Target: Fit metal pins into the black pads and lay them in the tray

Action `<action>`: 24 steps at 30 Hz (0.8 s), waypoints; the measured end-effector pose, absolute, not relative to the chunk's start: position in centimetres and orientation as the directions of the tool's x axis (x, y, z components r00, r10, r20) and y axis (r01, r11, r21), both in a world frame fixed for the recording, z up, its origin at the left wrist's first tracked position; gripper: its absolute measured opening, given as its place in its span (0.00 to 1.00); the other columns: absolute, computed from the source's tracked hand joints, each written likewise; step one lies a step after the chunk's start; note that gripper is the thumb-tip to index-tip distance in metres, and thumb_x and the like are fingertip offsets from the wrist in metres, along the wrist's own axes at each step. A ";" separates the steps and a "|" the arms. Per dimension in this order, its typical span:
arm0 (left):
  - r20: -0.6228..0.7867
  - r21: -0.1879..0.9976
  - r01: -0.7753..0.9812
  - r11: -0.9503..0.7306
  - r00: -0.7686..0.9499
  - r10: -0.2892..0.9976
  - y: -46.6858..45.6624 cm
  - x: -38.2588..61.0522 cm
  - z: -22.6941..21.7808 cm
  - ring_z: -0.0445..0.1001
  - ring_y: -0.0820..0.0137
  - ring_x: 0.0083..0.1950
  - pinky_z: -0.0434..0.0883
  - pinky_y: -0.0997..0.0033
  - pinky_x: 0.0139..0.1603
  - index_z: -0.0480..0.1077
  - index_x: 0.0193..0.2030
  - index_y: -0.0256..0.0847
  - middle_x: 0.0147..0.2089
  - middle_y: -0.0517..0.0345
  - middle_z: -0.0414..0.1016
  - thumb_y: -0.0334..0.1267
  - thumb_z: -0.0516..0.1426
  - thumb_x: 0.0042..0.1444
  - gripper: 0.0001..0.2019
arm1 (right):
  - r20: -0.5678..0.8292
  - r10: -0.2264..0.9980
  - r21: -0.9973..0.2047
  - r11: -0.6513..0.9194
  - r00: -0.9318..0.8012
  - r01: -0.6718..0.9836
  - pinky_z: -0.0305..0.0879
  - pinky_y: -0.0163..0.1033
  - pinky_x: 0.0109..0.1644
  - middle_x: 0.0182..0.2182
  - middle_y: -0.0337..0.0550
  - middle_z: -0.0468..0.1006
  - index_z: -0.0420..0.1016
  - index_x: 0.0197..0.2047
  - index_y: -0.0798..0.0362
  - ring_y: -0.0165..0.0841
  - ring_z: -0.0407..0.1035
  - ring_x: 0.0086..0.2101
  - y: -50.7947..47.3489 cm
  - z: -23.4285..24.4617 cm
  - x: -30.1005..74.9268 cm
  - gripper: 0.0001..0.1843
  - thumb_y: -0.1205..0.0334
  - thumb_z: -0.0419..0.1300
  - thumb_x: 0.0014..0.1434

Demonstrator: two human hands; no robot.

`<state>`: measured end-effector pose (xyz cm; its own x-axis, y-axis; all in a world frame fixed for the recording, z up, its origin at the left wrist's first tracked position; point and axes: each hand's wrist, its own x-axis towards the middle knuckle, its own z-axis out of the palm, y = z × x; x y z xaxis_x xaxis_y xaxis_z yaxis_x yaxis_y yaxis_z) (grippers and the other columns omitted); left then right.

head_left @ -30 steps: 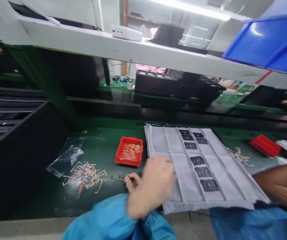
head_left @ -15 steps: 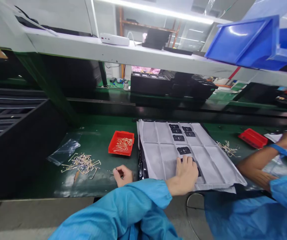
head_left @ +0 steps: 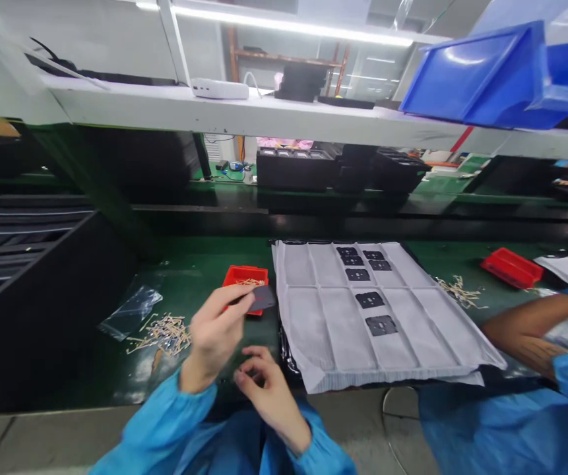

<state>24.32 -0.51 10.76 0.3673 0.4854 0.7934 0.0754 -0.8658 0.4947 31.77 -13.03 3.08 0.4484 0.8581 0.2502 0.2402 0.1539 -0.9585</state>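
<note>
My left hand point(head_left: 217, 330) is raised over the bench and pinches a flat dark-grey plate point(head_left: 262, 299) with small red marks on it. The plate partly covers a red tray point(head_left: 247, 272) of thin, pale, bent strips. Lower and to the right, my right hand point(head_left: 270, 390) hovers near the bench edge, its fingers curled and thumb near the fingertips; anything between them is too small to make out. Beside it lies a white sectioned tray point(head_left: 303, 323). Several dark plates with cut-outs rest in its middle columns, the nearest plate point(head_left: 381, 325) by itself.
A pile of pale strips point(head_left: 165, 334) and a clear plastic bag point(head_left: 132, 310) lie left, beside a large black bin point(head_left: 61, 297). At right, a co-worker's arm point(head_left: 526, 330) reaches past another red tray point(head_left: 512, 268). A white shelf point(head_left: 284, 122) with blue bins point(head_left: 476, 76) crosses above.
My left hand has left the white tray and moved left, and now holds a grey plate. The nearest plate in the tray is uncovered. My right hand has shifted slightly right and down.
</note>
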 end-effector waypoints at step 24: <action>-0.053 0.882 -0.384 0.274 0.497 0.866 -8.7 14.1 10.0 0.79 0.65 0.30 0.79 0.70 0.30 0.74 0.59 0.38 0.32 0.50 0.80 0.48 0.69 0.58 0.26 | 0.145 0.911 -0.986 0.166 0.386 -0.023 0.77 0.32 0.41 0.40 0.47 0.82 0.82 0.32 0.50 0.33 0.79 0.39 -12.1 9.7 30.1 0.11 0.55 0.66 0.66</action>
<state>14.13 -8.73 9.99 0.4965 0.8664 -0.0533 -0.3840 0.2743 0.8816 30.05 -12.08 9.72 0.3860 0.9111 0.1449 -0.0226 0.1664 -0.9858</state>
